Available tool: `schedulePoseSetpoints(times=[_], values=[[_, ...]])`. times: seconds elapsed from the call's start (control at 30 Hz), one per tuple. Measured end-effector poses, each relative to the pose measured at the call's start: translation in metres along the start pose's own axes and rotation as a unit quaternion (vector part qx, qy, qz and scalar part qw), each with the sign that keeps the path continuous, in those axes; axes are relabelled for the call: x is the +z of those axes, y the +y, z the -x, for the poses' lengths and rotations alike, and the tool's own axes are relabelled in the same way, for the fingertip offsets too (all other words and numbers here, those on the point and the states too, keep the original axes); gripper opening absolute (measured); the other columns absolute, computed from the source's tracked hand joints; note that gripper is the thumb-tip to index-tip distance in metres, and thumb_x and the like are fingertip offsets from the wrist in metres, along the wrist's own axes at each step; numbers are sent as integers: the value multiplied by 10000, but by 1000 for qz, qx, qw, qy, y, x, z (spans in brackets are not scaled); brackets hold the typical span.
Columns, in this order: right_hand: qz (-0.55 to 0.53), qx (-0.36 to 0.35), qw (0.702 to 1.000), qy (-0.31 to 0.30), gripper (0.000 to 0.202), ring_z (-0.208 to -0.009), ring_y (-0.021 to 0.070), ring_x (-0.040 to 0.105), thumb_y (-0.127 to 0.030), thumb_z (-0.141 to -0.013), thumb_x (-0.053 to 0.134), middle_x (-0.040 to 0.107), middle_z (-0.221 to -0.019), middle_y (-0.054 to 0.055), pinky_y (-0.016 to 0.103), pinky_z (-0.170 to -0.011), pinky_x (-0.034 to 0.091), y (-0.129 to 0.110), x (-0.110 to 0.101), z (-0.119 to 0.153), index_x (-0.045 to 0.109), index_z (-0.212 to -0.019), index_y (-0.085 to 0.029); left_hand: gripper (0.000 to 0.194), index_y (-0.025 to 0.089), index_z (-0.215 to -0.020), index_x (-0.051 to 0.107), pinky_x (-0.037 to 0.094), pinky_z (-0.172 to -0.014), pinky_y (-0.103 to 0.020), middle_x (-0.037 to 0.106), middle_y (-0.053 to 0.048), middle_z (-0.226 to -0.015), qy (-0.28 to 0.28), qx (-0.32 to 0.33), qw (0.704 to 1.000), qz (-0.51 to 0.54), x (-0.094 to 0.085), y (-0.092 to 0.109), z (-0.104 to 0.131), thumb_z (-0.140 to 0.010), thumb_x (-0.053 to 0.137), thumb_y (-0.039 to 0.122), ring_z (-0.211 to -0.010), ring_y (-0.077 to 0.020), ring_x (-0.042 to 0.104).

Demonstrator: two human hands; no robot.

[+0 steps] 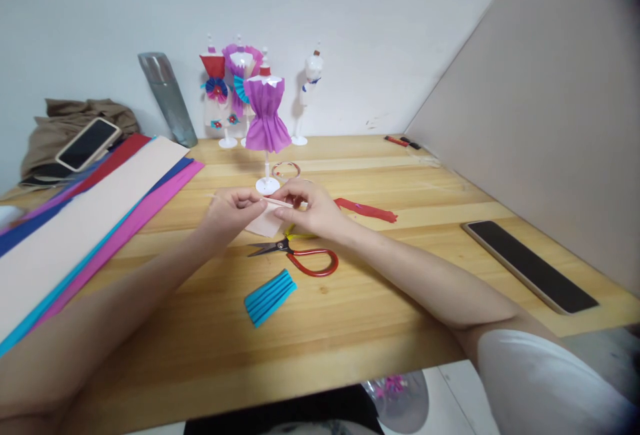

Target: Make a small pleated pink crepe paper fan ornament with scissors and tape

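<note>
Between my two hands is a small piece of pale pink crepe paper (265, 221), its top edge folded over in a narrow strip. My left hand (233, 213) pinches the left end of that fold. At the other end, the thumb and fingers of my right hand (311, 207) grip the same edge. Just below lie scissors (314, 263) with red handles, blades pointing left. Closer to me rests a pleated blue paper piece (270, 296). Directly behind my hands stands a mini mannequin (267, 115) in a purple paper dress.
Long crepe paper sheets (100, 215) are stacked at the left, near a phone (89, 144) on brown cloth. A bottle (167, 98) and more dressed mannequins (216, 91) stand by the wall. A red paper strip (367, 209) and a large dark-screened phone (530, 265) lie to the right.
</note>
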State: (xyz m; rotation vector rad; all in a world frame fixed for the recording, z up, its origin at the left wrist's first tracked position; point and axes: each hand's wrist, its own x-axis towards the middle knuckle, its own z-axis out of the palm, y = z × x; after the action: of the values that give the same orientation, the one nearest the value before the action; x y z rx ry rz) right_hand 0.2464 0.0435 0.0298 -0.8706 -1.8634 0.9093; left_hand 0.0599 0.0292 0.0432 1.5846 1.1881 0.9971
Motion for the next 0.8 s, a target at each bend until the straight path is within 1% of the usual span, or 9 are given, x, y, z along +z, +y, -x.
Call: schedulePoseSetpoints(times=[0.1, 0.17, 0.23, 0.3, 0.4, 0.5, 0.57, 0.67, 0.8], values=[[25, 2, 1000, 12, 87, -626, 117, 499, -249, -734, 660, 584, -659, -7, 256, -596, 372, 2, 2, 0, 655, -684, -179, 235, 170, -638, 649, 275, -465, -216, 467, 51, -497, -4, 27, 997, -73, 0, -2, 1, -670, 670, 402, -465, -82, 387], [-16, 35, 999, 20, 93, -594, 108, 495, -244, -729, 649, 565, -627, -17, 250, -578, 373, 4, 3, 0, 634, -670, -174, 231, 175, -710, 692, 217, -458, -227, 374, 74, -479, -2, 39, 990, -136, -3, -5, -1, -679, 675, 403, -456, -76, 322], [-86, 76, 993, 27, 110, -580, 105, 512, -270, -718, 658, 571, -623, -23, 250, -582, 400, 6, 4, -1, 622, -683, -173, 234, 184, -758, 718, 213, -463, -237, 356, 74, -494, 3, 47, 983, -179, -8, -10, -5, -683, 681, 402, -472, -84, 323], [-151, 114, 981, 31, 139, -570, 106, 534, -295, -701, 672, 588, -627, -24, 255, -588, 429, 8, 5, -1, 609, -687, -172, 197, 185, -703, 710, 304, -497, -239, 471, 40, -565, 2, 62, 980, -189, -13, -14, -10, -671, 683, 377, -545, -110, 435], [-186, 133, 973, 25, 150, -586, 108, 556, -289, -667, 696, 608, -647, -22, 260, -612, 452, 10, 5, -3, 613, -703, -170, 151, 177, -595, 648, 471, -747, -287, 677, -56, -914, -21, 91, 982, -165, -16, -16, -16, -647, 666, 318, -860, -193, 613], [-153, 107, 982, 9, 166, -613, 107, 550, -270, -657, 712, 606, -674, -25, 254, -616, 436, 11, 5, -3, 650, -777, -173, 133, 178, -582, 597, 460, -903, -338, 704, -71, -1092, -68, 77, 982, -160, -14, -14, -15, -666, 607, 281, -1010, -229, 628], [-111, 92, 989, 7, 154, -593, 100, 513, -275, -663, 710, 573, -647, -31, 243, -581, 395, 11, 5, -2, 659, -767, -174, 114, 182, -578, 579, 465, -864, -322, 730, -48, -994, -83, 68, 978, -178, -12, -12, -13, -667, 571, 253, -955, -217, 639], [-93, 103, 990, 19, 159, -549, 93, 455, -315, -683, 690, 514, -592, -36, 243, -541, 340, 11, 5, -1, 620, -679, -173, 90, 183, -613, 611, 449, -677, -268, 689, -3, -726, -76, 41, 978, -190, -11, -9, -11, -661, 584, 255, -739, -172, 615], [-167, 138, 974, 63, 208, -560, 105, 481, -353, -670, 711, 565, -622, -21, 251, -554, 366, 13, 5, -2, 597, -687, -179, 199, 163, -681, 640, 388, -534, -231, 624, 17, -603, -61, -50, 996, -51, -13, -13, -14, -625, 728, 332, -569, -127, 548]])
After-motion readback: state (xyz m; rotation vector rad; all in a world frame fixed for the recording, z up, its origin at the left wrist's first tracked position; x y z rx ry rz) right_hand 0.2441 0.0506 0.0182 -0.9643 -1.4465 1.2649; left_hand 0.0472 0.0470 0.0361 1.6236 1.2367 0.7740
